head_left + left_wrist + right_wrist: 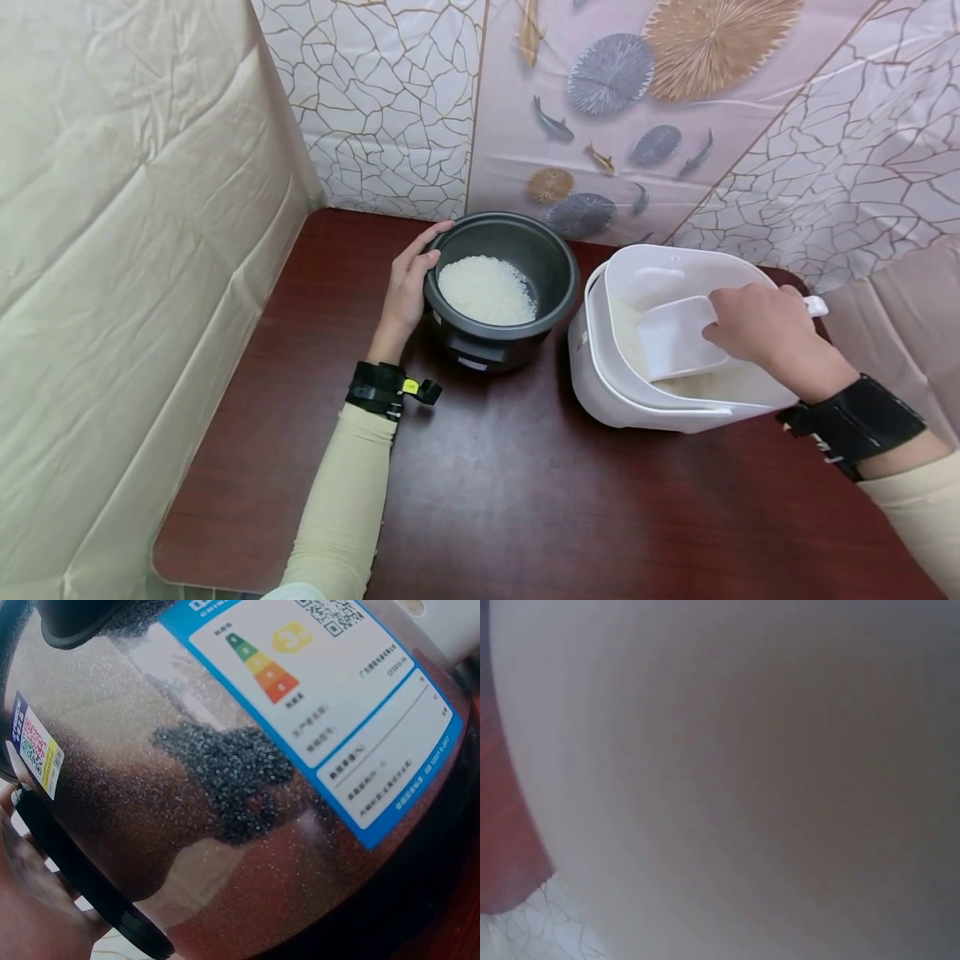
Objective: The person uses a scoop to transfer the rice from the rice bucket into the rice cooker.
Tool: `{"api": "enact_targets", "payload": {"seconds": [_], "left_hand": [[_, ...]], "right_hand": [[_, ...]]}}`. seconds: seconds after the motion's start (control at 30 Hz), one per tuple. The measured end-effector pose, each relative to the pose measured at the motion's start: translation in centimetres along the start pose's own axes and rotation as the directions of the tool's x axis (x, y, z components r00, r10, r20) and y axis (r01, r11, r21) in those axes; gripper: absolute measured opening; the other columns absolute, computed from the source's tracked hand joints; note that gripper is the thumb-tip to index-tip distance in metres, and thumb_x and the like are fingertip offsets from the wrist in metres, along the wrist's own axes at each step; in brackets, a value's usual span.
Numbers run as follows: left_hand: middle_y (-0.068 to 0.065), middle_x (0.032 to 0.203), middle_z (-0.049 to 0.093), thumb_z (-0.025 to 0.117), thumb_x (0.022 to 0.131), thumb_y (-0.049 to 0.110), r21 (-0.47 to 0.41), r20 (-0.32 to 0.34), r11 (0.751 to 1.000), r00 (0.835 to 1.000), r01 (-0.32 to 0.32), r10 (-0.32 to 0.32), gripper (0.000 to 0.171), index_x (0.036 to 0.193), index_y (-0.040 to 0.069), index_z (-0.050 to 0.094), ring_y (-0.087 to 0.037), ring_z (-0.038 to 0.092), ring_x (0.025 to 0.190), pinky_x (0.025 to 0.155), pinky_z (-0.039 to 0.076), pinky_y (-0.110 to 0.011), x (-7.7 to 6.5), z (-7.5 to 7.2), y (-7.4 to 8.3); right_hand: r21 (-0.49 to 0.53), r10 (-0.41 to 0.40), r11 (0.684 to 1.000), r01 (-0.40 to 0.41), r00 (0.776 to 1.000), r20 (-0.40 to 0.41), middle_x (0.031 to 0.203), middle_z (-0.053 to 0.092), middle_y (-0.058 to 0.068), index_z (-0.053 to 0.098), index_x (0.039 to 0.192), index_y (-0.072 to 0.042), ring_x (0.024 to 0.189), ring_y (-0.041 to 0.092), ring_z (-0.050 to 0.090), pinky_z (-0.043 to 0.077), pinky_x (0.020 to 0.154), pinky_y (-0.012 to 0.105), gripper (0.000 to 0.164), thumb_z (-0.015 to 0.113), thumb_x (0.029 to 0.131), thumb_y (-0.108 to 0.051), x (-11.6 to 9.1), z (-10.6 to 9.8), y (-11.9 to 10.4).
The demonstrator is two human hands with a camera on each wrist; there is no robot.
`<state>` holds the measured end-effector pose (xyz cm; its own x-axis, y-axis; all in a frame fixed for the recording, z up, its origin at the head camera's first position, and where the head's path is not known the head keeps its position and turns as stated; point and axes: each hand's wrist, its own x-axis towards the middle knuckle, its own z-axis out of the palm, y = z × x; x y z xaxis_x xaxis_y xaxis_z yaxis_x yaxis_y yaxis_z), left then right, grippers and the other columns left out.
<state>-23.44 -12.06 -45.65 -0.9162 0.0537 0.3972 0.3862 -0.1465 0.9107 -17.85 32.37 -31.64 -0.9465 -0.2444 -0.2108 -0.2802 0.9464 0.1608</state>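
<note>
A dark rice cooker [487, 346] stands uncovered, white rice [486, 290] heaped on the bottom of its pot. My left hand [406, 283] holds it at the left side, fingertips at the rim; in the left wrist view that hand [37, 892] is around a black handle [90, 874] on the cooker's speckled, labelled wall. To the right, my right hand [761, 325] grips a white scoop [678, 337] inside a white rice bin [600, 367]. The scoop is tilted at the rice [690, 385] in the bin. A blurred pale surface fills most of the right wrist view.
Both vessels stand side by side near the back edge of a dark red-brown table [480, 483]. A patterned cloth [390, 108] hangs behind them, and a beige quilted cover [135, 250] rises on the left. The bin's wall stands close to the cooker.
</note>
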Motion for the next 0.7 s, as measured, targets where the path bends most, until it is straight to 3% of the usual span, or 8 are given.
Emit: {"api": "enact_targets", "payload": {"seconds": [0.23,0.33,0.47,0.7], "left_hand": [[-0.002,0.151,0.061,0.042,0.109,0.021,0.004,0.002,1.000,1.000,-0.004,0.004,0.047,0.152,0.017,0.060,-0.023,0.060,0.134,0.113,0.045,-0.043,0.0,0.0,0.0],[-0.001,0.151,0.061,0.042,0.109,0.021,0.012,-0.002,1.000,1.000,-0.001,0.001,0.047,0.152,0.018,0.061,-0.022,0.060,0.134,0.113,0.045,-0.043,-0.1,0.0,0.1],[-0.001,0.152,0.060,0.042,0.109,0.020,0.010,-0.003,1.000,1.000,-0.001,0.001,0.047,0.152,0.017,0.060,-0.022,0.059,0.135,0.113,0.044,-0.041,-0.1,0.1,0.1],[-0.004,0.155,0.057,0.041,0.109,0.018,-0.002,-0.004,1.000,1.000,0.008,-0.008,0.048,0.154,0.011,0.058,-0.024,0.057,0.137,0.114,0.043,-0.041,0.0,0.1,0.1]], "right_hand": [[0.038,-0.019,0.999,0.017,0.999,0.050,0.075,0.065,0.007,0.070,0.099,-0.001,0.070,0.029,0.057,0.044,0.063,0.052,0.022,0.071,0.092,-0.022,0.5,0.0,-0.3],[0.068,-0.032,0.997,0.027,0.997,0.063,0.091,0.072,0.019,0.071,0.109,0.004,0.079,0.034,0.063,0.048,0.069,0.056,0.031,0.071,0.092,-0.023,0.5,0.0,-0.2],[0.106,-0.051,0.994,0.039,0.993,0.110,0.114,0.071,0.030,0.067,0.121,0.009,0.092,0.042,0.068,0.051,0.077,0.061,0.043,0.070,0.093,-0.024,0.6,-0.2,-0.3],[0.180,-0.128,0.979,0.096,0.976,0.175,0.116,0.069,0.032,0.063,0.124,0.014,0.094,0.039,0.068,0.053,0.080,0.058,0.044,0.069,0.098,-0.022,0.8,-0.9,0.1]]}}
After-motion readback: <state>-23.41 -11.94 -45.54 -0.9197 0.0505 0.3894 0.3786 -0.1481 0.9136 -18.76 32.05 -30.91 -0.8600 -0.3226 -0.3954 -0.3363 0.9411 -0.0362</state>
